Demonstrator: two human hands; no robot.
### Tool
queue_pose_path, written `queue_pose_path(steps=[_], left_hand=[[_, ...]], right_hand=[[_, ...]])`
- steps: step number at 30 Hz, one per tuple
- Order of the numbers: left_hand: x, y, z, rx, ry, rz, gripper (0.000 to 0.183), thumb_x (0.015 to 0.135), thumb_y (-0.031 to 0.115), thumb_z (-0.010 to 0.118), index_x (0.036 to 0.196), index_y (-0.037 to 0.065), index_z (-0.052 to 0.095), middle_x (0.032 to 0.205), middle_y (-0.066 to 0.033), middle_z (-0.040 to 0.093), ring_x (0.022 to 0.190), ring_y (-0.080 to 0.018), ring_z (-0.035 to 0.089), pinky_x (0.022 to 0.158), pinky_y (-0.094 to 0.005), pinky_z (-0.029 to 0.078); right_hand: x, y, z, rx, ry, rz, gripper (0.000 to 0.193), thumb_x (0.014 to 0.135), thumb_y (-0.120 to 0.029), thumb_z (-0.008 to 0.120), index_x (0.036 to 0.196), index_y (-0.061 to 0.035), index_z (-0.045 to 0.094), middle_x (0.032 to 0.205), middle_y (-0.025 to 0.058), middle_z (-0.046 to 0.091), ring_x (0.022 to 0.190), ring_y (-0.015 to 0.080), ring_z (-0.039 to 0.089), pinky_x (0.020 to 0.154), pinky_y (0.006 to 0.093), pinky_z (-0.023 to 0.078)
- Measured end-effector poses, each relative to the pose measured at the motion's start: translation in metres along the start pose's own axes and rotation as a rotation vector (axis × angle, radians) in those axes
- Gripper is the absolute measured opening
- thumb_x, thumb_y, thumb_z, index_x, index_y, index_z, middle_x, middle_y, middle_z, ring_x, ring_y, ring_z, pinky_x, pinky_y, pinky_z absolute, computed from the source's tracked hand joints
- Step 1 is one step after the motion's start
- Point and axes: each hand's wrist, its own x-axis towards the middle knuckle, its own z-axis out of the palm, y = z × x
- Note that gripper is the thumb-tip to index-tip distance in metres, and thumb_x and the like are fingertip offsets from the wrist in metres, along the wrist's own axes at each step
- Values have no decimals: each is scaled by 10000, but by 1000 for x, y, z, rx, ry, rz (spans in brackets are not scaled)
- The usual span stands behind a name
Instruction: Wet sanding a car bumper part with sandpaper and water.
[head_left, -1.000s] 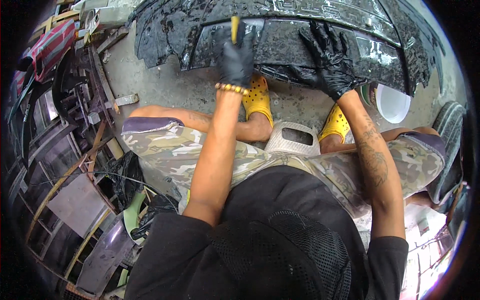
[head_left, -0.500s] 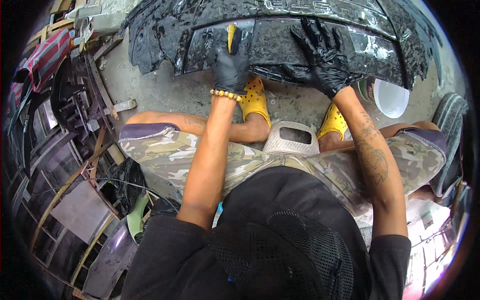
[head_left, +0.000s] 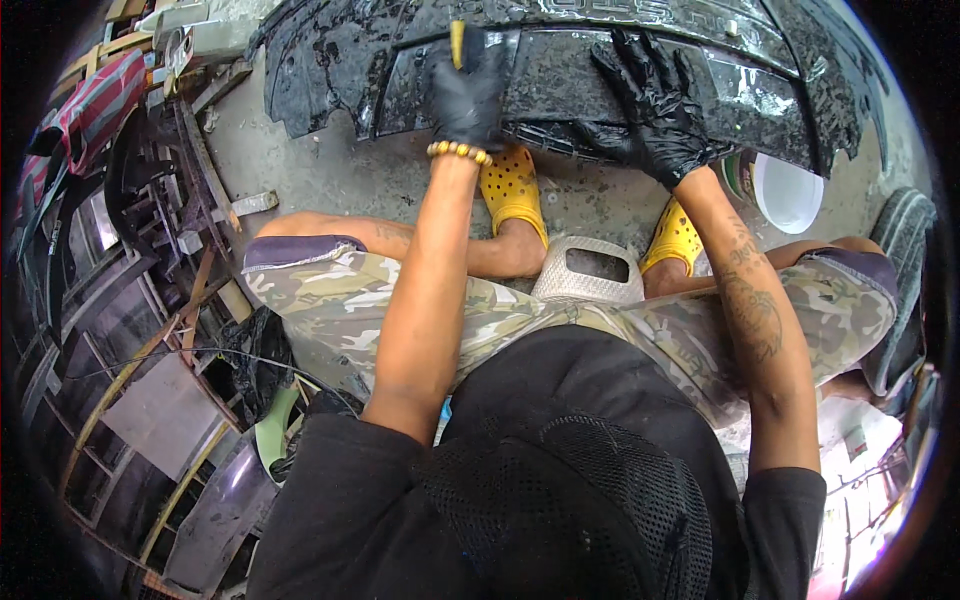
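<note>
A large black car body panel [head_left: 570,80], wet and blotched, spans the far side in front of me. My left hand [head_left: 467,105], in a black glove and slightly blurred, is closed around a narrow yellow piece [head_left: 457,45] on the panel's left-middle part. Only a strip of that piece shows between the fingers, so its kind is unclear. On the panel's right part lies my right hand [head_left: 655,110], also gloved in black, flat with fingers spread and the thumb along the near edge. A small pale bit [head_left: 731,28] rests on the panel beyond it.
My feet, in yellow clogs [head_left: 515,195], are just below the panel's near edge. Between my legs is a pale woven-textured plastic seat [head_left: 588,270]. A white bucket [head_left: 787,193] lies at right under the panel. Wood, frames and car parts [head_left: 165,420] crowd the left.
My left hand has slid a little away from me across the panel with the yellow piece. My right hand stays spread at about the same spot on the panel.
</note>
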Motion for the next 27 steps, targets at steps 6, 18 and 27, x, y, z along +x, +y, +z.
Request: queue_pose_path(steps=[6,18,27], left_hand=[[-3,-4,2,74,-37,77,381,882,314,771,1024,-25,674,865,-146,728,745,-245,672,731,-403,536],[-2,-24,12,-529,-66,216,419,849,281,793,1102,-30,674,847,-146,728,725,-217,658,681,-398,524],[-3,-15,3,-164,-19,284,300,891,236,754,1020,-29,694,911,-105,746,763,-167,659,720,-365,528]], right_hand=[[-1,-2,-1,50,33,2,864,824,-704,585,1552,-285,379,1634,96,292,1490,356,273,1211,591,122],[-2,-1,2,-31,-12,13,862,815,-688,610,1544,-283,391,1645,89,267,1503,352,240,1212,600,120],[-1,-1,1,-3,5,5,851,825,-662,613,1552,-289,375,1631,93,295,1500,362,245,1210,601,121]])
